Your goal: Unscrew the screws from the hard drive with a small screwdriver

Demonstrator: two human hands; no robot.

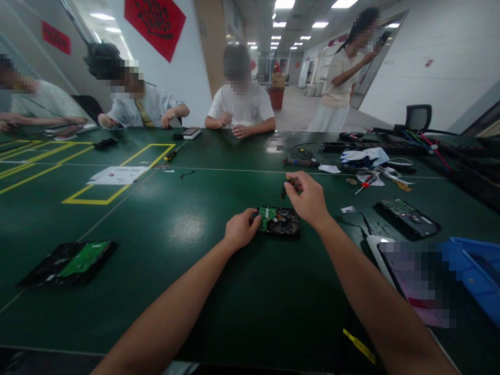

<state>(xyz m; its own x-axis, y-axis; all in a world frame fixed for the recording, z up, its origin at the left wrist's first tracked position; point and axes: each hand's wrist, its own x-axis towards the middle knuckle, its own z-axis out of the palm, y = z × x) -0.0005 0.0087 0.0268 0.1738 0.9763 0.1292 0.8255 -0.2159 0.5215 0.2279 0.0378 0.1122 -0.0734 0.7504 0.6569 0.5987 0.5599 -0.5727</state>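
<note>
A black hard drive (282, 222) with a small green circuit board lies on the green table (203, 271) in front of me. My left hand (241, 229) is closed against the drive's left edge, steadying it. My right hand (307, 198) is closed round a dark-handled screwdriver (284, 189), held upright with its tip down over the drive's far side.
A second drive (408, 217) lies at the right, a third with a green board (72, 262) at the left. A blue bin (478, 271) sits at the right edge. Tools, cables and gloves (363, 155) lie beyond. Several people sit or stand at the far side.
</note>
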